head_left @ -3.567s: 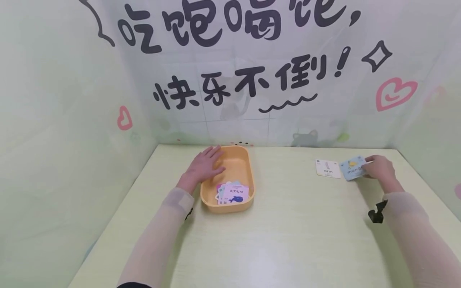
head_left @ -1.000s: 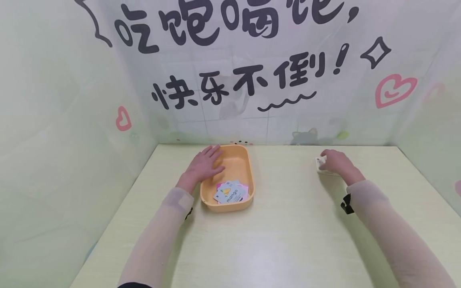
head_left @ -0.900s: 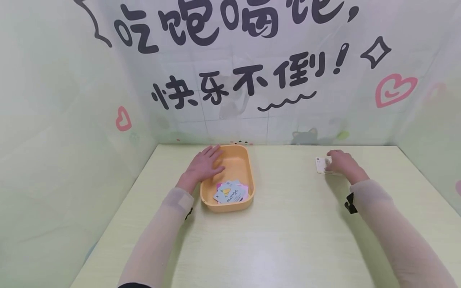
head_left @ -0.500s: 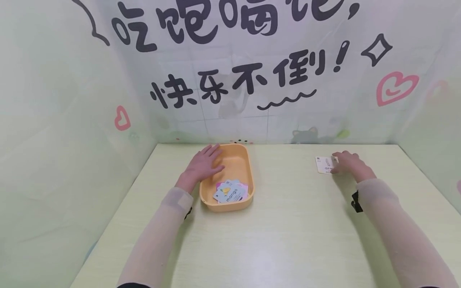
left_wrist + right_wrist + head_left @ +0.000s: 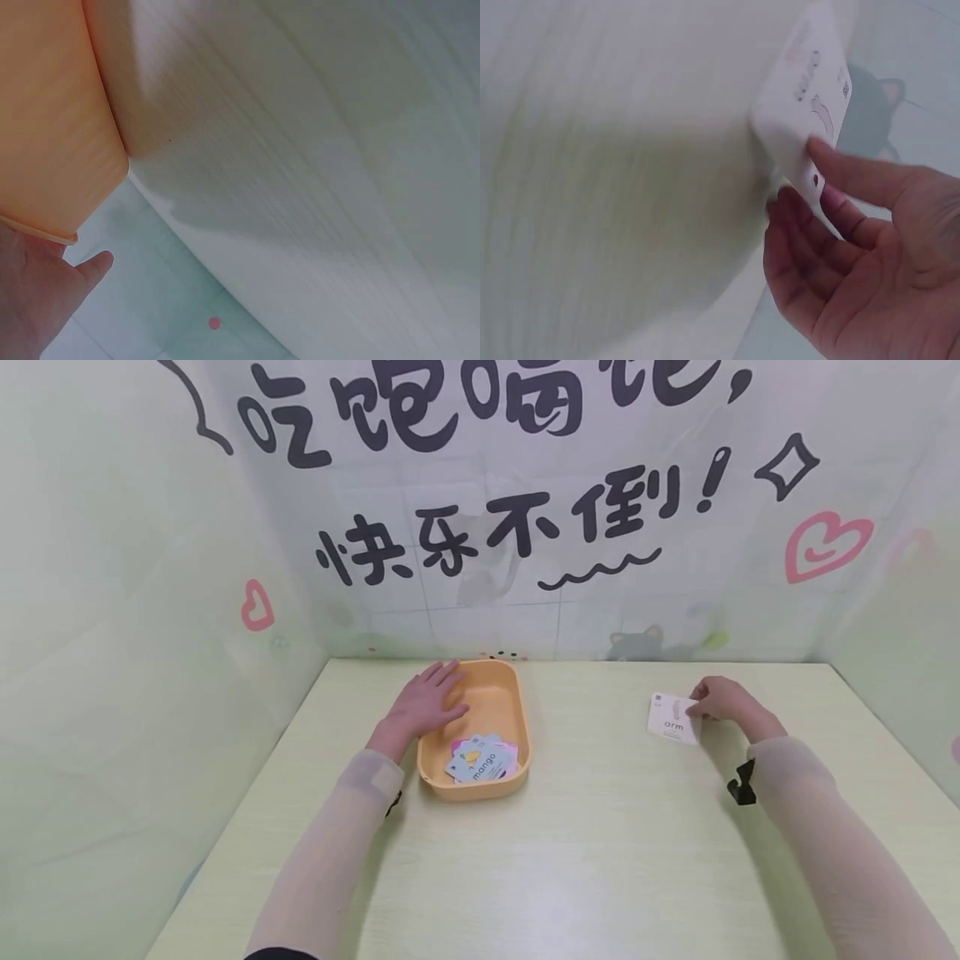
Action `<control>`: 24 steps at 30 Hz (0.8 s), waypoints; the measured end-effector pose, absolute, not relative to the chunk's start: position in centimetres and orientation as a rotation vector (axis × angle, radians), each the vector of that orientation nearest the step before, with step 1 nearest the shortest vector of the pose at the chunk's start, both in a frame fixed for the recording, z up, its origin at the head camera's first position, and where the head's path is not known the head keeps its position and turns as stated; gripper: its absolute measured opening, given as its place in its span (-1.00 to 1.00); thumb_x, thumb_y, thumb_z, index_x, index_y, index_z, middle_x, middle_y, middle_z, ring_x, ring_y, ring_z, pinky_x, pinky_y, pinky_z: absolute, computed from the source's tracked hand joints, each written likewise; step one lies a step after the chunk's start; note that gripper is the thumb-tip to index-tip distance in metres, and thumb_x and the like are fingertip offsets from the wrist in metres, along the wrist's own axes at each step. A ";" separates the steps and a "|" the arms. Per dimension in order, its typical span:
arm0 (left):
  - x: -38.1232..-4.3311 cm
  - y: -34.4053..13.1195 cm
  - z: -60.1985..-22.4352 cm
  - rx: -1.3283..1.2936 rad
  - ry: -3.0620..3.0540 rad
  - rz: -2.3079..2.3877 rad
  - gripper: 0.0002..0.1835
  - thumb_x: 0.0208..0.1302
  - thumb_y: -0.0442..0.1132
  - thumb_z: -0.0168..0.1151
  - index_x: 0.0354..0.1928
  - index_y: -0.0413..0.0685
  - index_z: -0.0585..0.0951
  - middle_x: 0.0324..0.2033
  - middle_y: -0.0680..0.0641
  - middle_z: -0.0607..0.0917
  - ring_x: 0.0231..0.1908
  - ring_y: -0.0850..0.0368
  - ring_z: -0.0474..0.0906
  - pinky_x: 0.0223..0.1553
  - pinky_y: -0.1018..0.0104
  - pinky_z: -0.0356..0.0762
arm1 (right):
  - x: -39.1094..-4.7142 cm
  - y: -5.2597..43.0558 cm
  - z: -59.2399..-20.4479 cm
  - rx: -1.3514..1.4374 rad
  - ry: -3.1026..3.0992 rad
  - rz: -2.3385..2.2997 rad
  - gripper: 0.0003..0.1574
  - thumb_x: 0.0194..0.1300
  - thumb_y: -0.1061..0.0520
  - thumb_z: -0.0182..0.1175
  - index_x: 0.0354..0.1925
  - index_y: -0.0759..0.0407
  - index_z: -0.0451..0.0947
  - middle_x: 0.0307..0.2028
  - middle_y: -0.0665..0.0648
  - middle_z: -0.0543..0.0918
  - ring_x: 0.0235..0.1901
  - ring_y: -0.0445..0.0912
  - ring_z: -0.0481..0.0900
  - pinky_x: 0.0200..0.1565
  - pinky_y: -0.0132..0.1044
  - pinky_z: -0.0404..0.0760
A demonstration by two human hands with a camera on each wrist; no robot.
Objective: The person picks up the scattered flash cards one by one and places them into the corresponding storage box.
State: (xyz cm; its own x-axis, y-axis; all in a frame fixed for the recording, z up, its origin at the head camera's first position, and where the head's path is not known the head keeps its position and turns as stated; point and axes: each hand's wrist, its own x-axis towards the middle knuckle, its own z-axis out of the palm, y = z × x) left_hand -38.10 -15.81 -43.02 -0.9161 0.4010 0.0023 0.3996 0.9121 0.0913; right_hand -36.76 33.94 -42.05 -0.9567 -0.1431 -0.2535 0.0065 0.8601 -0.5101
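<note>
Between the thumb and fingers of my right hand (image 5: 726, 700) is a white flash card (image 5: 667, 718) printed "arm" with a small arm drawing. In the right wrist view the card (image 5: 802, 105) tilts up off the table, pinched at its corner by the thumb. My left hand (image 5: 422, 702) rests with spread fingers over the left rim of an orange tray (image 5: 525, 727). Seen from the left wrist, the tray's side wall (image 5: 52, 112) fills the upper left. Inside the tray's near end lies a small pile of cards, with a blue "mango" card (image 5: 480, 762) on top.
The pale wooden table (image 5: 585, 827) is bounded by printed fabric walls at the back (image 5: 495, 618), left (image 5: 135, 693) and right. Dark lettering and pink hearts decorate them. The tray stands near the back edge, left of the middle.
The mango card went from my right hand to the tray's pile, covering the whale card. My right hand then reached the arm card and, since half a second ago, has lifted it off the table.
</note>
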 end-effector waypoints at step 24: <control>-38.9 -15.7 -43.1 0.632 3.107 0.312 -0.19 0.39 0.36 -0.04 0.55 0.13 0.18 0.59 -0.04 0.07 0.54 -0.18 0.05 0.54 -0.24 -0.06 | -34.3 12.0 -38.8 -0.513 2.514 -1.408 -0.74 0.35 0.28 0.22 -0.04 0.41 0.53 -0.25 0.26 0.69 -0.36 -0.09 0.69 -0.15 -0.10 0.79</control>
